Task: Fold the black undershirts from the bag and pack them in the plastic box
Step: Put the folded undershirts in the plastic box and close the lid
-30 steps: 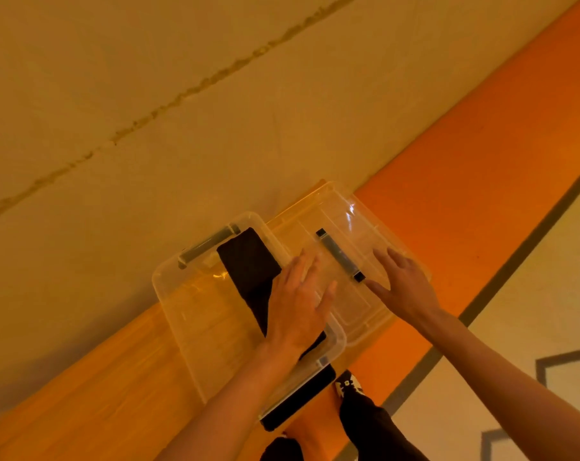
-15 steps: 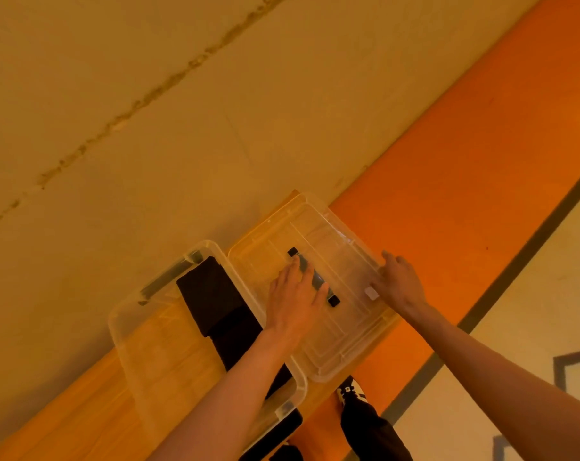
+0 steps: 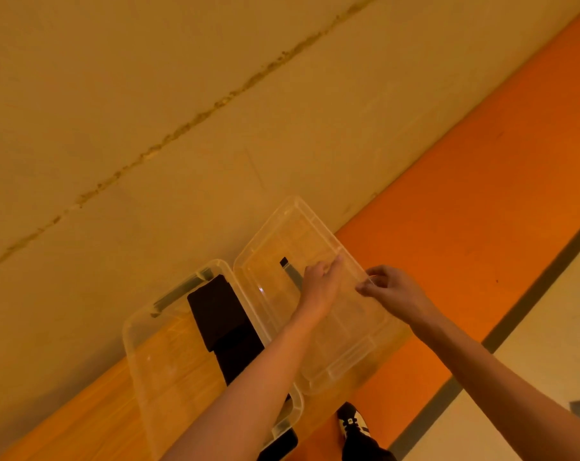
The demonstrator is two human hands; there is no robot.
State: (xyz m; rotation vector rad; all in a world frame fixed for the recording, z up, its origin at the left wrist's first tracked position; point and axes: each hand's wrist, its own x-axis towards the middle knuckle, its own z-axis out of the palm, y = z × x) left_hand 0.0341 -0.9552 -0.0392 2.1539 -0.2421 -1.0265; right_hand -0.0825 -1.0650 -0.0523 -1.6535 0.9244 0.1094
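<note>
Left hand point(image 3: 318, 286) and right hand point(image 3: 393, 291), side by side, pinch the clear lid point(image 3: 343, 347) by its stiff rim; it is probably light and slippery.

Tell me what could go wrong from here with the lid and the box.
1. The left hand and right hand both grip the clear lid along one edge, close together. With no hand on its other side, it may tilt or slip.
2. The folded black undershirts lie along the side of the plastic box nearest the lid. If the lid is swung across, its rim might catch the fabric and spoil the fold.
</note>
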